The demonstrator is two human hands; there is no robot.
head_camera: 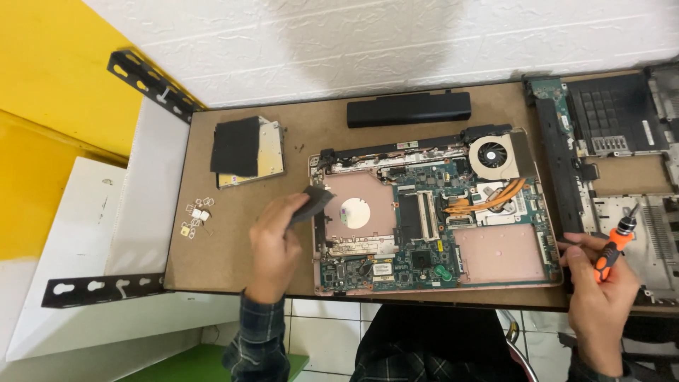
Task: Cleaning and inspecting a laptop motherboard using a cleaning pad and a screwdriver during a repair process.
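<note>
One opened laptop base (431, 212) is lying at the tabletop's front edge, showing one fan (493, 156). One battery (409, 109) is sitting along the back edge. One optical drive (249, 151) is resting toward the back left corner. One screwdriver (614, 243) is sitting in the right hand (601, 297). Two brackets (152, 85) (102, 289) are sticking out at the left edge.

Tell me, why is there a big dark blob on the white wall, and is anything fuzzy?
In the head view, the dark blob on the white brick wall is a soft shadow, probably the person's own head blocking a light. The opened laptop is sharp and evenly lit; the left hand with its dark piece looks slightly smeared, the right hand holding the orange screwdriver less so.
</note>
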